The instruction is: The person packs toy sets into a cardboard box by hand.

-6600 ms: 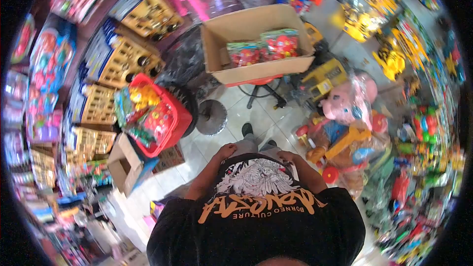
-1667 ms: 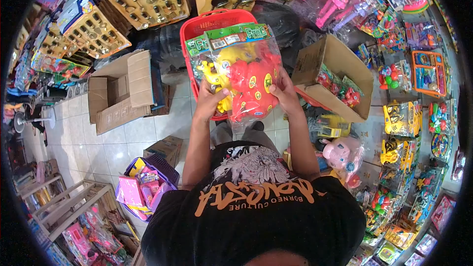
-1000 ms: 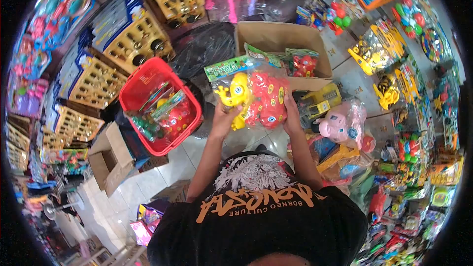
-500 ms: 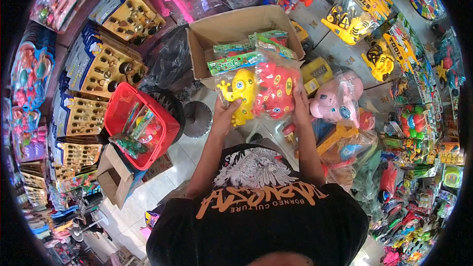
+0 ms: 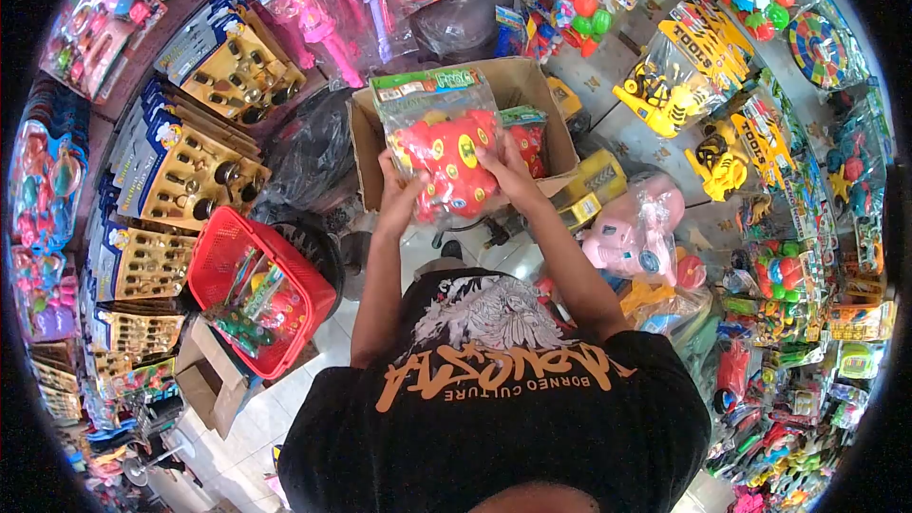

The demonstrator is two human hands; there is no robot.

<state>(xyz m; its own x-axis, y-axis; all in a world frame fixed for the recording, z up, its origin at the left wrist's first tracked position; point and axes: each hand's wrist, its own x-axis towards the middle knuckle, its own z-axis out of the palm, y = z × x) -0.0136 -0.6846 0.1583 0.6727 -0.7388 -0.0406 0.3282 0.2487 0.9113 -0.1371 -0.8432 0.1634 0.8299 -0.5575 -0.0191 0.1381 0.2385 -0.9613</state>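
A bagged red toy frog (image 5: 454, 157) with yellow spots and a green header card (image 5: 427, 83) is between my two hands, above the front of a cardboard box. My left hand (image 5: 401, 192) grips its left edge, fingers behind and thumb near the front. On its right side, my right hand (image 5: 513, 176) is closed with the thumb over the plastic. A bit of yellow shows behind the red frog at upper left; most of what lies there is hidden. Inside the cardboard box (image 5: 562, 157), more red bagged toys (image 5: 528, 141) stand under green cards.
A red basket (image 5: 323, 299) with bagged toys stands at left, beside a small open carton (image 5: 211, 375). Toy kitchen sets (image 5: 204, 157) hang further left. A bagged pink toy (image 5: 635, 228) lies right of the box, near yellow tool sets (image 5: 674, 85).
The yellow and red frog packs were side by side; now the red one covers nearly all of the yellow. My hands have shifted left with them, and the camera view has tilted.
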